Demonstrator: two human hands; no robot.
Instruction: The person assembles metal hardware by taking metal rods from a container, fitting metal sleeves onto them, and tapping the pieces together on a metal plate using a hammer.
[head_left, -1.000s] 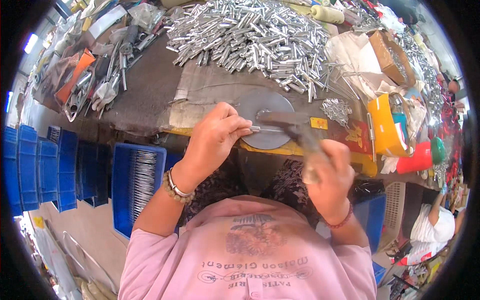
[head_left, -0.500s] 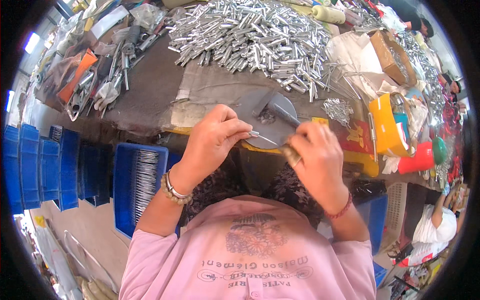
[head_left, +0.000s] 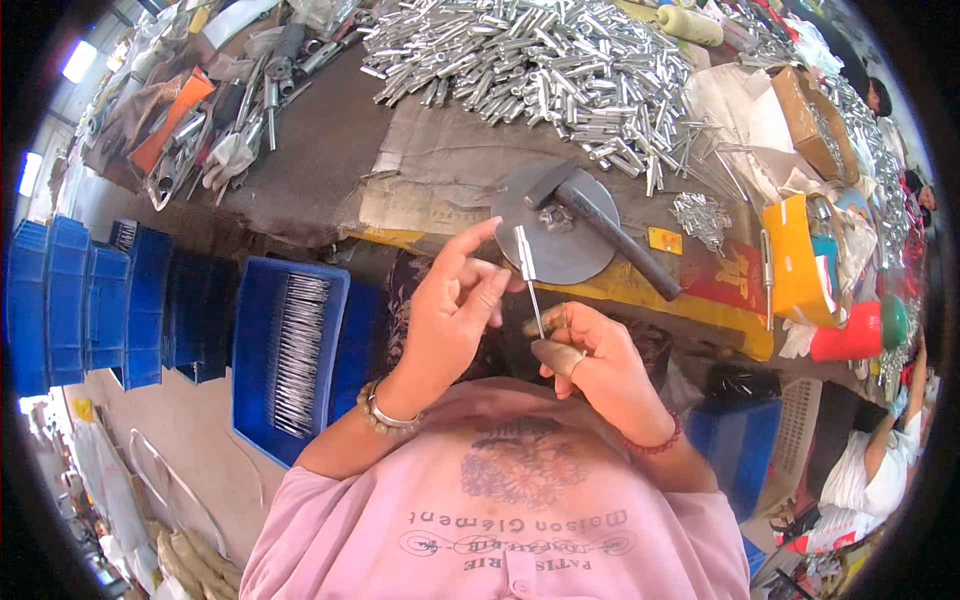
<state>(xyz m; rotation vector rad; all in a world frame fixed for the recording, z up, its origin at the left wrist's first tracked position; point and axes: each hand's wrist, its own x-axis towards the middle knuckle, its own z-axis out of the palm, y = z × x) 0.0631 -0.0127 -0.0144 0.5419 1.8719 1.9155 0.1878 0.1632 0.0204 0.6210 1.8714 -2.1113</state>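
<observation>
My right hand (head_left: 595, 358) pinches the lower end of a thin metal rod (head_left: 536, 308), which stands nearly upright. A shiny metal sleeve (head_left: 525, 255) sits at the rod's upper end. Close to its left side is my left hand (head_left: 455, 300), with the index finger stretched out and the fingers apart, gripping nothing visible. Beyond the hands, a hammer (head_left: 620, 240) lies across a round grey plate (head_left: 510, 210), its handle reaching over the bench edge. A few small metal bits (head_left: 556, 215) rest beside the hammer head.
A large heap of metal sleeves (head_left: 540, 70) covers the far bench. Small metal parts (head_left: 702, 220) lie right of the plate, near a yellow container (head_left: 795, 255) and a red cup (head_left: 845, 332). A blue crate (head_left: 340, 330) at lower left holds stacked rods (head_left: 300, 355).
Both hands have drawn apart from around the rod's ends; the rod has swung from slanting to nearly upright. My left fingers have opened away from the sleeve. The view has shifted slightly.
</observation>
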